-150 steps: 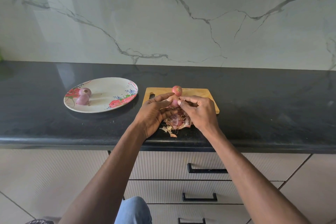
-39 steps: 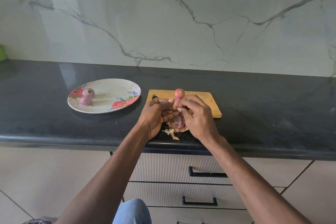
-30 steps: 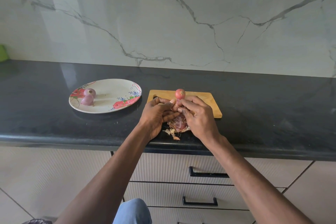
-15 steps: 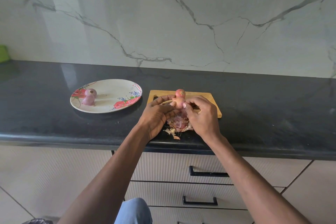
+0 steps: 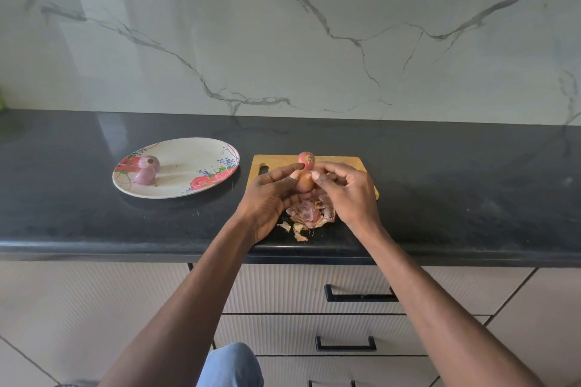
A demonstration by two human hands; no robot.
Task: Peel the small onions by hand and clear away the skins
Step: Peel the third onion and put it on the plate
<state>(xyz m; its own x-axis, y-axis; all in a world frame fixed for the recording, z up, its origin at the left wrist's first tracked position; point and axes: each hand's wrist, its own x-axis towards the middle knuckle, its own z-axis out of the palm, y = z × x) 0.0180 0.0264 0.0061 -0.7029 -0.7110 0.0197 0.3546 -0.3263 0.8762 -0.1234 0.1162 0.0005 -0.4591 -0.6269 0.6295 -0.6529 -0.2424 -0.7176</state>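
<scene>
Head view only: small tan-skinned onion (image 5: 305, 181) held up over the near edge of the rectangular light-wood cutting board (image 5: 342, 163), cradled in the curled fingers and thumb of the left hand (image 5: 267, 198). Right hand (image 5: 349, 195) closed in a pinch at the onion's upper side, thumb and forefinger tips together, apparently on an edge of skin, though too small to tell for sure. Second small reddish onion with skin on (image 5: 307, 158) standing on the board just behind the grip. Loose heap of pink and brown papery onion skins (image 5: 309, 214) lying below the hands, spilling from the board onto the glossy black stone table (image 5: 471, 185). Two peeled purple onions (image 5: 147, 169) resting on the left part of the oval white plate with red flower print (image 5: 195, 154), well apart to the left. Best done by steadying the bulb firmly with the left grip, pulling the pinched skin down in one long strip toward the root, turning the bulb a little after each pull, and dropping each strip straight onto the heap so no scraps scatter further over the table edge.
</scene>
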